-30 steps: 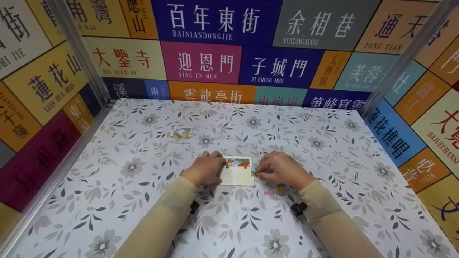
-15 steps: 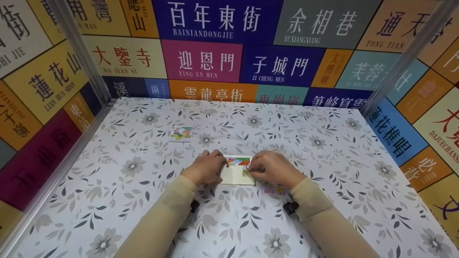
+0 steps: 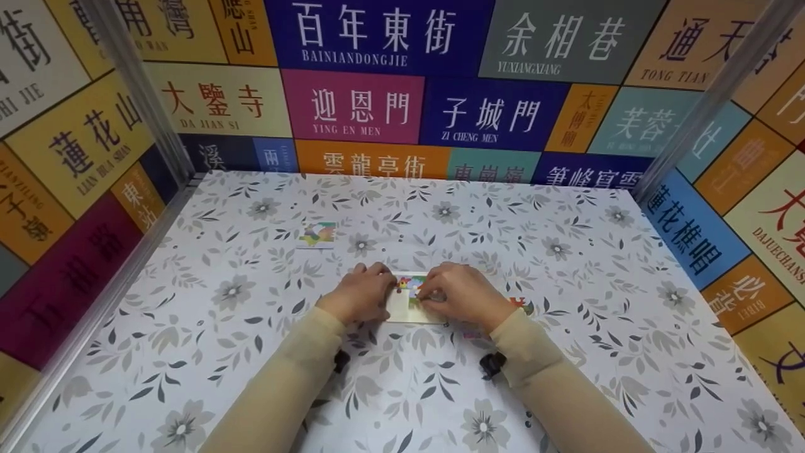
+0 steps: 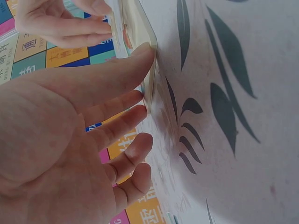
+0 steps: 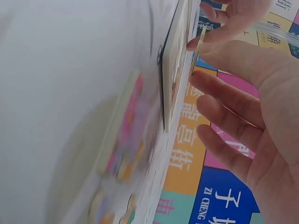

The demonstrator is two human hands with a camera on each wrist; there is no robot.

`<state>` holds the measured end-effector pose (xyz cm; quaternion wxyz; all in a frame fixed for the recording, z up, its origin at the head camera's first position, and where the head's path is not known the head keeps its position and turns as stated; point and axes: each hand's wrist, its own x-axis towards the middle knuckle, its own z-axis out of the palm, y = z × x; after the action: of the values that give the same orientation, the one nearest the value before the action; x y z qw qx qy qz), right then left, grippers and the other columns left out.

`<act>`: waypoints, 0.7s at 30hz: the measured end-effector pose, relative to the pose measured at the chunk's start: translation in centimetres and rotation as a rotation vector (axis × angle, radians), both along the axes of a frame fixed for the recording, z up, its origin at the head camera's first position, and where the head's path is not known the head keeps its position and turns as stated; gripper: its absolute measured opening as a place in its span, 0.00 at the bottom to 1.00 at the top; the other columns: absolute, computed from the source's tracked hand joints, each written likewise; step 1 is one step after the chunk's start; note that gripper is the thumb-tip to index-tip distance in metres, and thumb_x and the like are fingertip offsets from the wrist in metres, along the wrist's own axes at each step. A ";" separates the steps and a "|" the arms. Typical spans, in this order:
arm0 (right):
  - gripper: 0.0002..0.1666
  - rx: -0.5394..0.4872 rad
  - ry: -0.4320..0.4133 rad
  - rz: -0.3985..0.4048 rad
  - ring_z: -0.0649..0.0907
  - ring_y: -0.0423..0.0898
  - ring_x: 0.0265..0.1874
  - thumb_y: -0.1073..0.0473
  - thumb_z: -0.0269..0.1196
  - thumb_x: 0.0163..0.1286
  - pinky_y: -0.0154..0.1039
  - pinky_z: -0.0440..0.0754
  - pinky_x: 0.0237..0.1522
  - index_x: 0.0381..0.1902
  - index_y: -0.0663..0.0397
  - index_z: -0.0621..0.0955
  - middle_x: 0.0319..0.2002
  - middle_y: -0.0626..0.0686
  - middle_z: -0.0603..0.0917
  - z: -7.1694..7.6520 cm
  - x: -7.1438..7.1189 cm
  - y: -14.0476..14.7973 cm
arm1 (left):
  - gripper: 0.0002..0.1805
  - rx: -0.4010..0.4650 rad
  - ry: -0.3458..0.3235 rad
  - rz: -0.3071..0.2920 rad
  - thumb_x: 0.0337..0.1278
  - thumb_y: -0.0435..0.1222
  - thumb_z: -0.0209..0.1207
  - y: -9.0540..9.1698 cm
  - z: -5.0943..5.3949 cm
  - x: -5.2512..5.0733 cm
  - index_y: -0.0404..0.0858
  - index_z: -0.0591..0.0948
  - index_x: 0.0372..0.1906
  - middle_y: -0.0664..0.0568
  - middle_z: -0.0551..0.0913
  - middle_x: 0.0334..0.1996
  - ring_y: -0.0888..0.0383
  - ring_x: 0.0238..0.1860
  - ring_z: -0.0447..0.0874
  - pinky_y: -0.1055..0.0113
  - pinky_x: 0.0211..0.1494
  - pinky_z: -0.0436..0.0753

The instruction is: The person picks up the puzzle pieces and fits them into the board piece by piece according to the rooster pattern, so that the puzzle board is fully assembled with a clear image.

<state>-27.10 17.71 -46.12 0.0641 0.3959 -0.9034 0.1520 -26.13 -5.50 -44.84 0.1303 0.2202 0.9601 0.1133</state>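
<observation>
A shallow cream puzzle board [image 3: 398, 308] lies on the table in the head view, with colourful pieces along its far edge. My left hand [image 3: 360, 294] grips the board's left end; in the left wrist view the thumb presses its near edge and fingers touch the other side. My right hand [image 3: 466, 296] pinches a puzzle piece [image 5: 198, 50] between thumb and index finger, tilted above the board. In the head view that piece is partly hidden by the fingers. Loose pink and purple puzzle pieces [image 5: 124, 126] lie beside the board, under the right wrist.
A small square picture card [image 3: 317, 234] lies farther back on the left. Another loose red and green piece [image 3: 519, 305] shows right of the right wrist. The table [image 3: 402, 390] has a leaf-patterned cover, and sign-printed panels [image 3: 358, 107] stand around it.
My right hand has moved left with the puzzle piece, from beyond the board's right edge to over its middle. The left hand stays on the board.
</observation>
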 end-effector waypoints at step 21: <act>0.05 0.002 0.057 0.029 0.85 0.44 0.37 0.58 0.74 0.62 0.43 0.85 0.43 0.35 0.41 0.93 0.35 0.43 0.89 -0.4 -0.5 -2.9 | 0.36 0.013 0.016 -0.021 0.54 0.40 0.75 -0.2 -0.1 0.0 0.40 0.77 0.69 0.45 0.75 0.67 0.42 0.59 0.72 0.49 0.63 0.76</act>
<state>-27.59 14.80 -46.53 0.0872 0.4133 -0.8954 0.1405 -26.12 -5.73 -44.93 0.1223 0.2320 0.9579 0.1166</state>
